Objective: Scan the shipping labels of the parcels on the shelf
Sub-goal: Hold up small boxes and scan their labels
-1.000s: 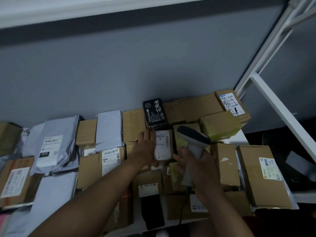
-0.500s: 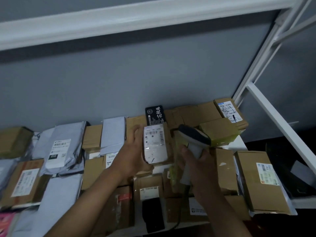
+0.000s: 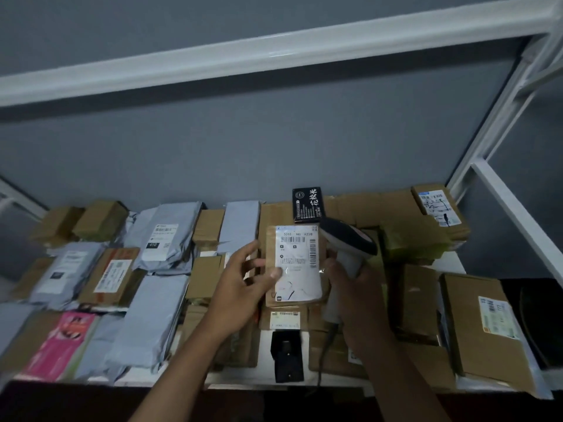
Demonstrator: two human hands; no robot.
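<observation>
The small brown cardboard parcel (image 3: 294, 266) is held up above the middle of the white shelf (image 3: 451, 260), standing nearly upright with its face toward the camera. A white shipping label (image 3: 297, 261) under clear film covers most of that face: a long barcode runs across the top beneath a line of printed characters, a second barcode runs down the right edge, and small print and dark scribbles fill the lower part. Brown card shows along the parcel's left side and bottom edge.

The left hand (image 3: 240, 284) has the parcel in its grip from the left, thumb pressed on the label's lower left and fingers curled behind the left edge. The right hand (image 3: 356, 287) is wrapped around the handle of a grey handheld barcode scanner with a dark head (image 3: 347, 242), held just right of the parcel, its head level with the label's top.

Around them the shelf is packed with brown cardboard boxes (image 3: 484, 327) and grey plastic mailer bags (image 3: 152, 318). A black box with white lettering (image 3: 308, 204) stands at the far side just behind the held parcel, and a pink packet (image 3: 61, 345) lies near the left front.
</observation>
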